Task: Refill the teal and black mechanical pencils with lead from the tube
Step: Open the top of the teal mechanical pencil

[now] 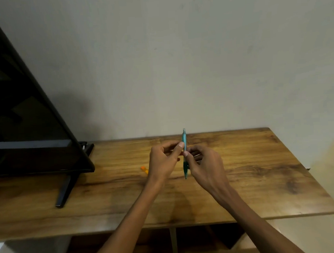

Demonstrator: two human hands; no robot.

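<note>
The teal mechanical pencil point(183, 139) stands upright above the wooden table point(264, 178), held between both hands. My left hand point(162, 162) pinches it near the upper middle with thumb and fingertips. My right hand point(204, 165) holds the barrel just below, fingers curled round it. The pencil's dark grip and tip point down between the hands. A small orange piece, perhaps the lead tube point(144, 169), lies on the table left of my left hand, partly hidden by it. No black pencil shows.
A large black screen point(23, 116) on a slanted stand point(65, 190) fills the left side of the table. A plain wall rises behind. Open shelf compartments point(190, 241) sit under the table's front edge.
</note>
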